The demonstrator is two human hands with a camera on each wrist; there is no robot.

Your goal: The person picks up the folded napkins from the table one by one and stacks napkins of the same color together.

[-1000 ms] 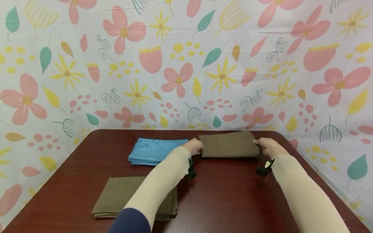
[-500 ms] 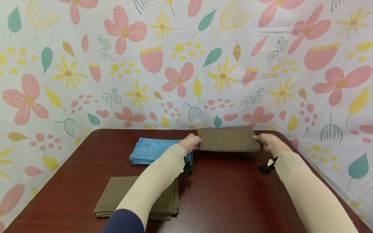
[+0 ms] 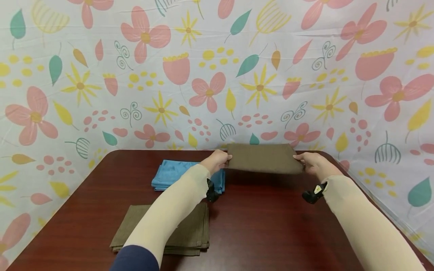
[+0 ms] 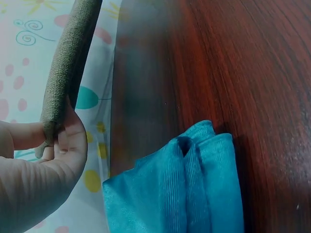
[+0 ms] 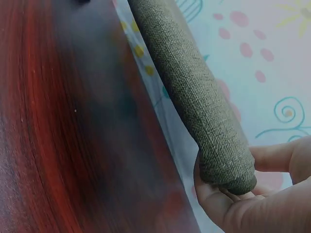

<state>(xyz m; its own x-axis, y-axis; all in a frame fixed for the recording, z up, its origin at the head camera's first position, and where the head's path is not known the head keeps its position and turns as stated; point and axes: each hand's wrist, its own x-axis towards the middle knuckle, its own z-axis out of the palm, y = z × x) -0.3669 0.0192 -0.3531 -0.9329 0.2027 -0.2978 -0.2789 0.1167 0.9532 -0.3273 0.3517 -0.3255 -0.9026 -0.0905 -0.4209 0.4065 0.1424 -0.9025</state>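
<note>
Folded olive-brown cloth (image 3: 262, 159) has moved higher since the earlier frame, hanging clear of the table (image 3: 264, 218) at our one o'clock; we judge both hands bear its weight. Left hand (image 3: 216, 160) pinches its nine-o'clock end, right hand (image 3: 316, 163) its three-o'clock end.

The held cloth (image 3: 261, 158) has 1 cloth stack (image 3: 173, 174) at left, 1 cloth pile (image 3: 190, 230) front-left, table (image 3: 261, 222) below, backdrop (image 3: 217, 79) behind.

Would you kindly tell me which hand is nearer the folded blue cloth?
Left: the left hand is close by the folded blue cloth, near its right end; the right hand is farther right, across the held brown cloth.
</note>
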